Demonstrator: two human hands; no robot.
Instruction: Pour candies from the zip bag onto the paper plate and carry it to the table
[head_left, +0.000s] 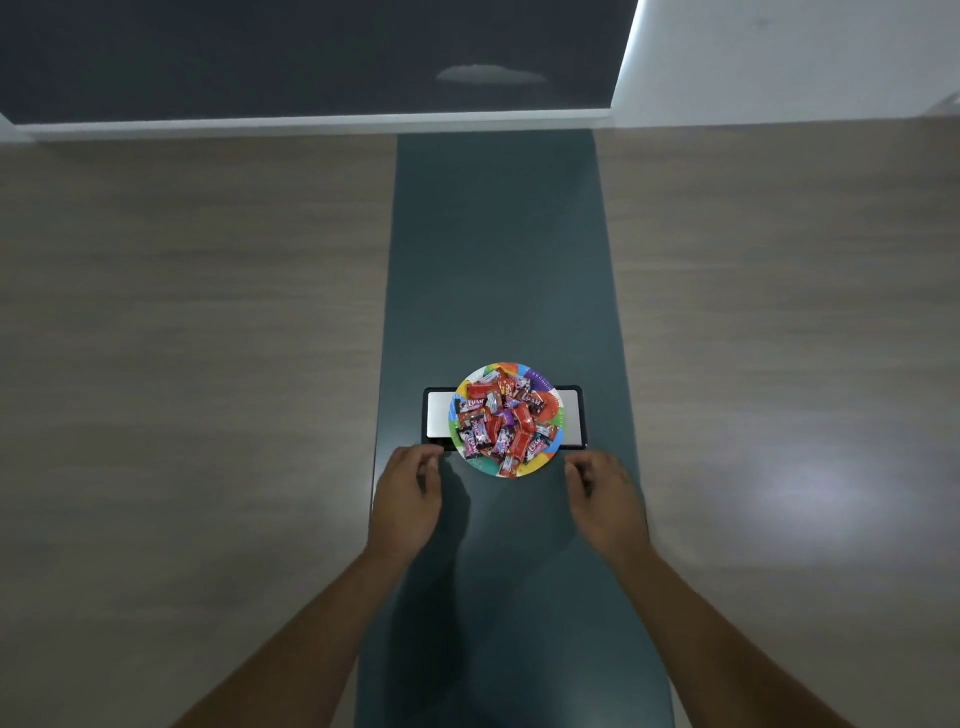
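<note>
A colourful paper plate heaped with several wrapped candies rests on a narrow dark green table, partly over a grey inset panel in the tabletop. My left hand hovers just left of the plate's near edge, fingers loosely curled, holding nothing. On the other side, my right hand is a short gap from the plate, fingers also apart and empty. Neither hand touches the plate. No zip bag is in view.
Pale wood-look floor lies on both sides of the table. A dark wall panel with a white sill stands behind the table's far end, with a white wall at the right.
</note>
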